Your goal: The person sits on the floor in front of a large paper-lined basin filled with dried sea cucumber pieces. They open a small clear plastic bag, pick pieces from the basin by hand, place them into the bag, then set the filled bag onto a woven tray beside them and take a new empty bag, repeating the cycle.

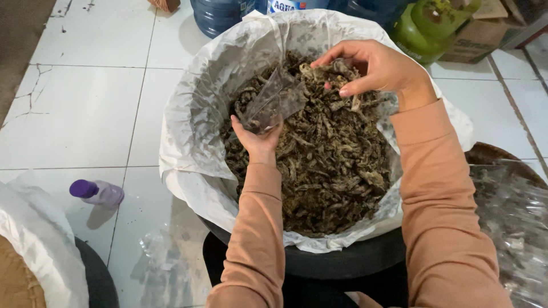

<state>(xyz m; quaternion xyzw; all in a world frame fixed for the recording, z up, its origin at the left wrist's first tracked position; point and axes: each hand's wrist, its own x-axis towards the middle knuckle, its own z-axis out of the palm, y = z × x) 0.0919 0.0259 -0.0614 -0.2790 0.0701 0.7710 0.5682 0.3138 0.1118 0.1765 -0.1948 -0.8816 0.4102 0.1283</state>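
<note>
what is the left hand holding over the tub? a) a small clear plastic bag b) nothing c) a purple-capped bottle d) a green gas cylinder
a: the left hand grips a small clear bag over the dried pieces in the lined tub, while the right hand pinches some pieces; the purple-capped bottle lies on the floor.
</note>
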